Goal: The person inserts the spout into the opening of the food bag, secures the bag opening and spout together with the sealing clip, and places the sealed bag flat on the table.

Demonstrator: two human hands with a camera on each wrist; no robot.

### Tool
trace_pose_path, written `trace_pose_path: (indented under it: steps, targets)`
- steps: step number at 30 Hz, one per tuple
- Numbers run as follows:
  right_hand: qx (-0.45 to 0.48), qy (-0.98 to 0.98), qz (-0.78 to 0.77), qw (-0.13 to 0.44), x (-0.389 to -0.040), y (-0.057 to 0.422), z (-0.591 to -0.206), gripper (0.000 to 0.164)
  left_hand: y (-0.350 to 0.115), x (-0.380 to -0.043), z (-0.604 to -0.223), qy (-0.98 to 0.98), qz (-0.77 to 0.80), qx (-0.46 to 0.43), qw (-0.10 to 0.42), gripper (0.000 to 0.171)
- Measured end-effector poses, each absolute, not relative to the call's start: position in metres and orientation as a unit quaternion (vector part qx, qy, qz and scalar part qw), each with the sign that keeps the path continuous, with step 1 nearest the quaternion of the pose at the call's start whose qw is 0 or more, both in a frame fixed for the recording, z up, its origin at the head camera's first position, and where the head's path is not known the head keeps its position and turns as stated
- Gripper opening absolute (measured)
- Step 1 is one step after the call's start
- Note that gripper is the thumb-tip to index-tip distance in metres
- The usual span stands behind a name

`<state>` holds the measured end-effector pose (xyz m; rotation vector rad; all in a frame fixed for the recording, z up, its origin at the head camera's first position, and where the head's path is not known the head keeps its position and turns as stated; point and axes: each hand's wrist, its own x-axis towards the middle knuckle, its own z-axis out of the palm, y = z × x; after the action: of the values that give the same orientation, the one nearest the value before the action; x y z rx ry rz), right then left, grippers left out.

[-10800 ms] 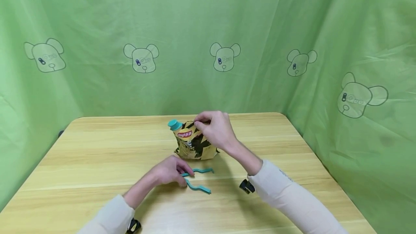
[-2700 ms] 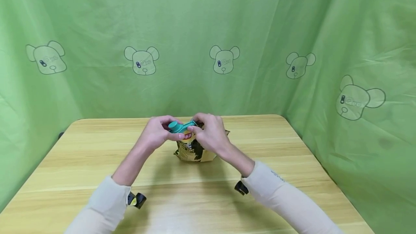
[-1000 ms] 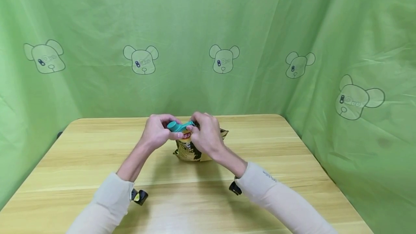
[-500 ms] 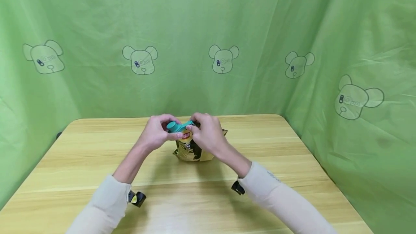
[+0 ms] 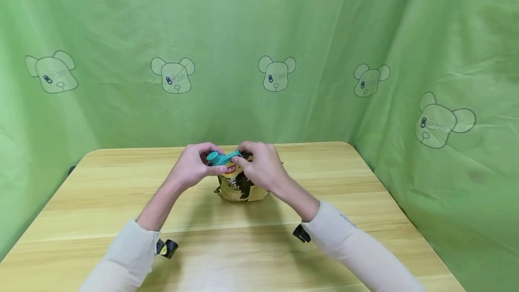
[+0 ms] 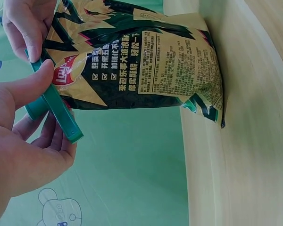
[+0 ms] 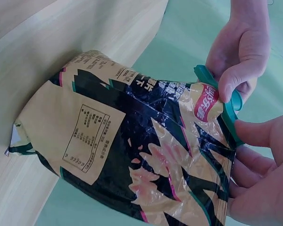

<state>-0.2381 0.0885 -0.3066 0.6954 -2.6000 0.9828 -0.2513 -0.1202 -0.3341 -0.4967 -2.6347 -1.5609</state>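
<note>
A yellow and black bag of potato chips (image 5: pixel 239 188) stands upright at the far middle of the table. Across its top left part runs a teal bag clip (image 5: pixel 230 157) with a round pouring cap (image 5: pixel 213 157). My left hand (image 5: pixel 190 166) pinches the clip near the cap, thumb in front and fingers behind. From the other side my right hand (image 5: pixel 263 166) pinches the clip's right part, its thumb on the teal bar. In the left wrist view the clip (image 6: pixel 61 115) juts past the bag's side. My right hand hides the bag's upper right in the head view.
A wooden table (image 5: pixel 227 256) extends around the bag, its back edge just behind. Green curtains (image 5: pixel 227 116) with printed bear heads hang at the back and sides. Black wrist devices (image 5: pixel 168 248) sit by both sleeves.
Earlier, the clip's two wavy arms lay spread on the table under my left hand, while the cap sat on the bag's corner. Now both hands hold the clip at the bag's top. Recently little moved.
</note>
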Motion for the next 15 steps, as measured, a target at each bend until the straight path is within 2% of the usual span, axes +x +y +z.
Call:
trace_pose_path:
  steps: [6,15]
  targets:
    - [0.231,-0.906,0.329,0.13,-0.239,0.101,-0.305,0.014,-0.122,-0.251,-0.334,-0.849,-0.505,-0.155,0.022,0.036]
    - [0.191,-0.926,0.307,0.107,-0.241,0.135,-0.308,0.028,-0.122,-0.251,-0.334,-0.853,-0.502,-0.142,0.013,0.041]
